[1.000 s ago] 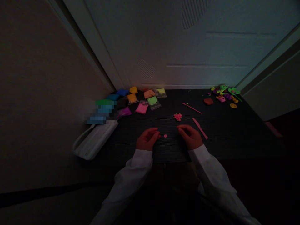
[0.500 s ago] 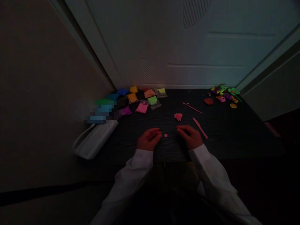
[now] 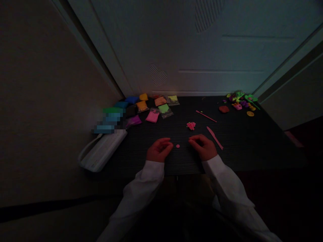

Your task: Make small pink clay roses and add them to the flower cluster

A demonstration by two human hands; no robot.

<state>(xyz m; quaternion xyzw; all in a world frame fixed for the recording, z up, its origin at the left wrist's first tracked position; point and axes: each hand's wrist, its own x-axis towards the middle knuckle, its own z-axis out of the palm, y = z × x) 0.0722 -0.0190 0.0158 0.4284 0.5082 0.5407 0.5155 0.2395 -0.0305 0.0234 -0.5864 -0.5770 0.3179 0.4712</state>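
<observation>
On the dark tabletop lies a small flat pink disc point(image 3: 178, 146), between my two hands and touching neither. To its left rests my left hand point(image 3: 159, 149), its fingers curved and apart from the thumb, with nothing visible in them. My right hand point(image 3: 203, 147) is on the other side, thumb and index finger brought together at the tips. Whether a tiny piece sits in that pinch is too dark to see. Just beyond the hands is a little cluster of pink pieces point(image 3: 191, 126). A pink plastic knife point(image 3: 214, 137) lies right of my right hand.
Bags of coloured clay point(image 3: 152, 116) spread along the back left, near a white power strip point(image 3: 103, 151). A thin pink stick tool point(image 3: 206, 116) lies behind the knife. Colourful small clay figures point(image 3: 242, 102) and a reddish lump point(image 3: 223, 109) sit back right. A white door panel point(image 3: 126, 47) rises behind.
</observation>
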